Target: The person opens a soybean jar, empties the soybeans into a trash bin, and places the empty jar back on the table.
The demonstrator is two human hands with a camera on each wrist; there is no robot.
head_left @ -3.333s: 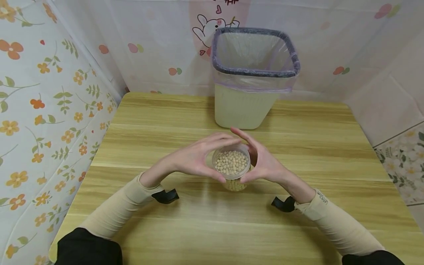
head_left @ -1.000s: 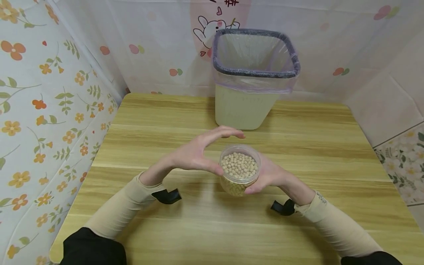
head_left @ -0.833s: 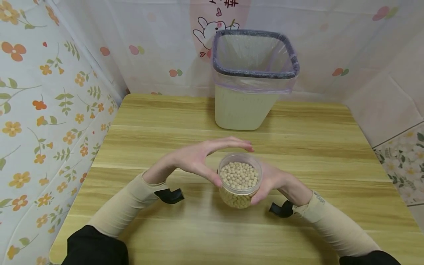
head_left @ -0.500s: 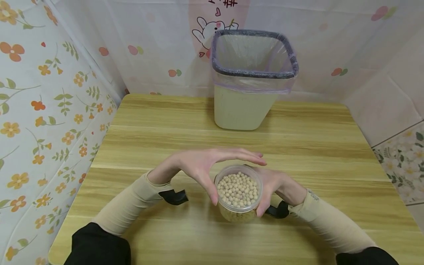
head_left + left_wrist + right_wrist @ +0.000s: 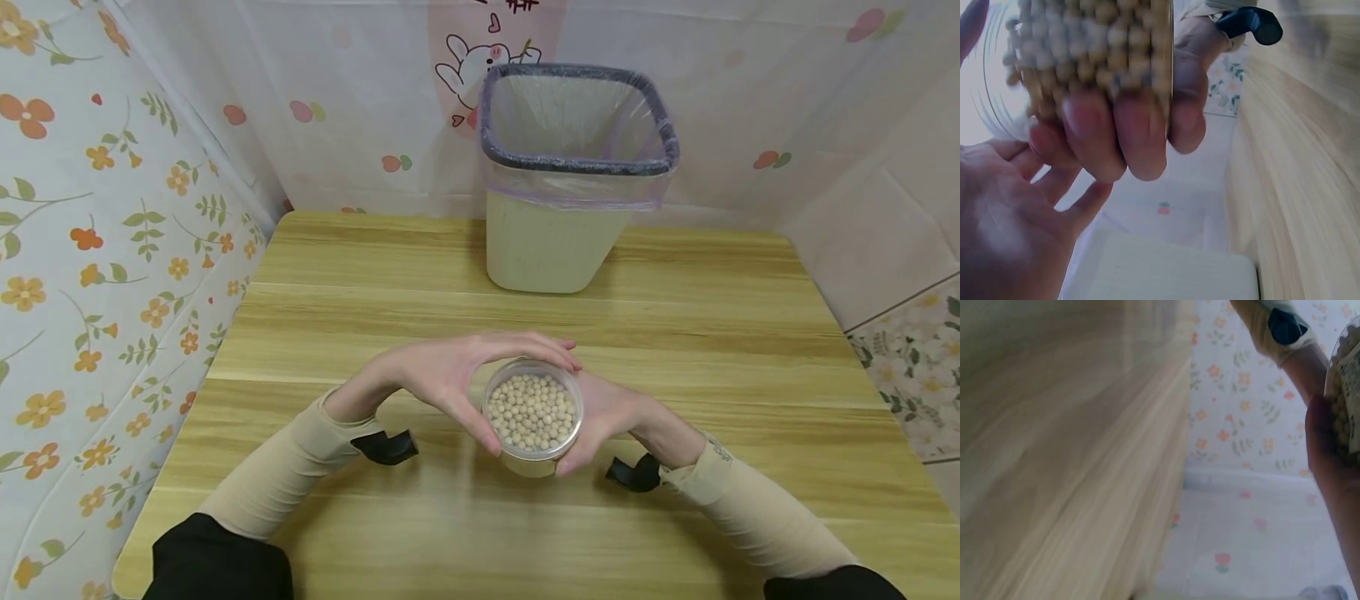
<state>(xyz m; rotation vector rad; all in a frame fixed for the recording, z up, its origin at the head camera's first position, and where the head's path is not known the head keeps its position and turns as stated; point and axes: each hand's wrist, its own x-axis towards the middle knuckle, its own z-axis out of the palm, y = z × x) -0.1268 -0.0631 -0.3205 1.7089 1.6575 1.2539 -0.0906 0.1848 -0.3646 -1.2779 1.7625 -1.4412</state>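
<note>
A clear round jar (image 5: 531, 412), filled with small round beige balls, sits between both hands over the middle of the table. My right hand (image 5: 606, 412) grips its right side, thumb at the front; in the left wrist view several of its fingers wrap the jar's wall (image 5: 1104, 44). My left hand (image 5: 450, 379) curls about the jar's top, thumb at the left front of the rim and fingers arched along the far edge. In the left wrist view the jar is off the tabletop. A printed label (image 5: 1352, 394) shows on it in the right wrist view. Whether a clear lid covers it, I cannot tell.
Behind the hands, a cream bin (image 5: 555, 242) with a dark rim and thin plastic liner stands on the wooden table (image 5: 360, 283). Flowered sheeting (image 5: 112, 275) hangs at the left, and a patterned white curtain (image 5: 337, 100) at the back.
Against a second ago, the jar has come nearer the body and slightly left. Over the last half second it rose a little away again, and the left fingers closed nearer its far rim.
</note>
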